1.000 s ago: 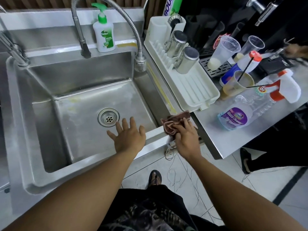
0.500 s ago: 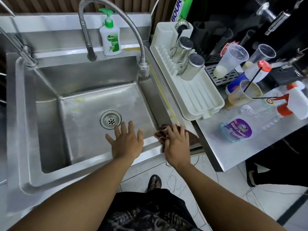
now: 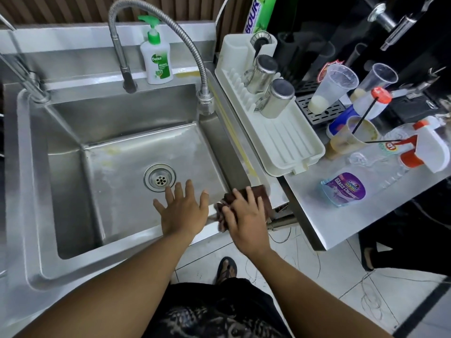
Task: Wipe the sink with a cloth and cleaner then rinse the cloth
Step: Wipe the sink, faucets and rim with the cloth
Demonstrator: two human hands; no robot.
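A: While the cloth [image 3: 256, 192] is being pressed onto the front right corner of the sink [image 3: 117, 191] rim by the right grip [image 3: 244, 215], its fingers laid nearly straight and spread across the fabric, what is being risked?

B: A slip is being risked. A fold of the cloth seems to be hanging past the front edge of the rim. If a stroke is being driven outward rather than inward, the cloth is likely being sent to the floor instead of into the basin.

A: And how is the left grip [image 3: 183, 211] being used?

B: It is being held spread, with nothing in it, at the front edge of the basin just beside the cloth. Whether the steel is being touched cannot be told. Little bracing is being given by it, so a hard stroke is probably being taken by one arm alone.

A: Is the cleaner being kept within reach?

B: The glass cleaner bottle [image 3: 346, 189] is lying on its side near the front edge of the surface [image 3: 324, 223], well apart from the cloth. By a careless reach it is at risk of being rolled off. Yellowish marks at the back of the basin floor are not yet being dealt with, and without spray they are likely being smeared rather than lifted.
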